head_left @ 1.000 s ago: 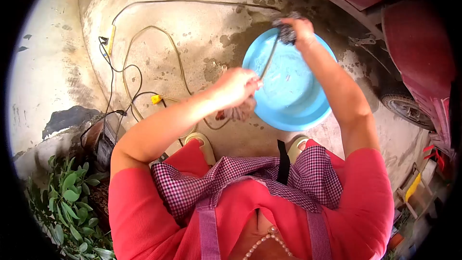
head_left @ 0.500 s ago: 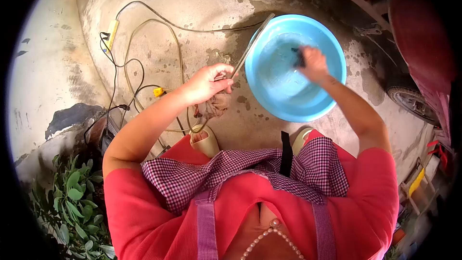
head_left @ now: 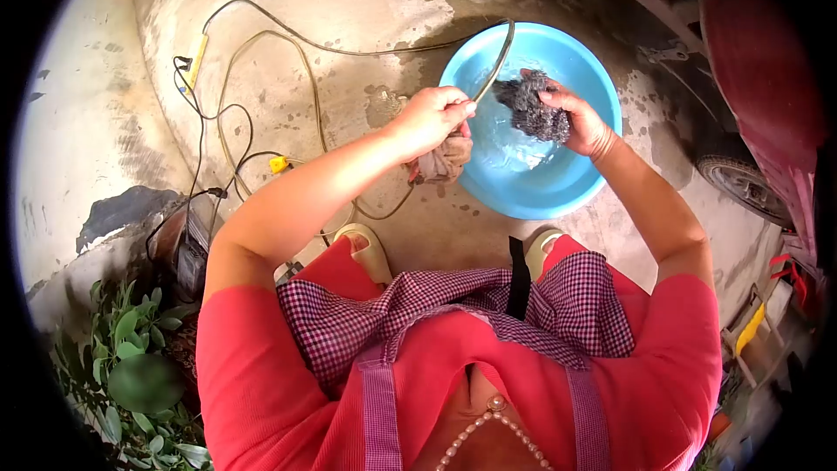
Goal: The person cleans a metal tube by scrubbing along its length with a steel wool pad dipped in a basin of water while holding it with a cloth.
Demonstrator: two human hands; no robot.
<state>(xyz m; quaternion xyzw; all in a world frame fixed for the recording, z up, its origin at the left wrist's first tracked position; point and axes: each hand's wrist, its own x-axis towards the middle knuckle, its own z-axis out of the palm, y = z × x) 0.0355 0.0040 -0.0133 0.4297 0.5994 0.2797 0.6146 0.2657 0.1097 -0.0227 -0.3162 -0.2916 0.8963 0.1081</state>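
Left grip (head_left: 434,122) pinches the cable (head_left: 501,58) at its fingertips; right grip (head_left: 582,124) clamps the dark wad (head_left: 535,110) bulging out leftward

This seems to be a yard or outdoor work area rather than a furnished room: a bare, water-stained concrete floor (head_left: 366,0), a wall (head_left: 78,122) with patches of its surface broken away, leafy plants (head_left: 131,375) growing at its foot, a power strip (head_left: 196,63) with cables trailing over the floor, and a wheeled red vehicle (head_left: 767,78) along one side.
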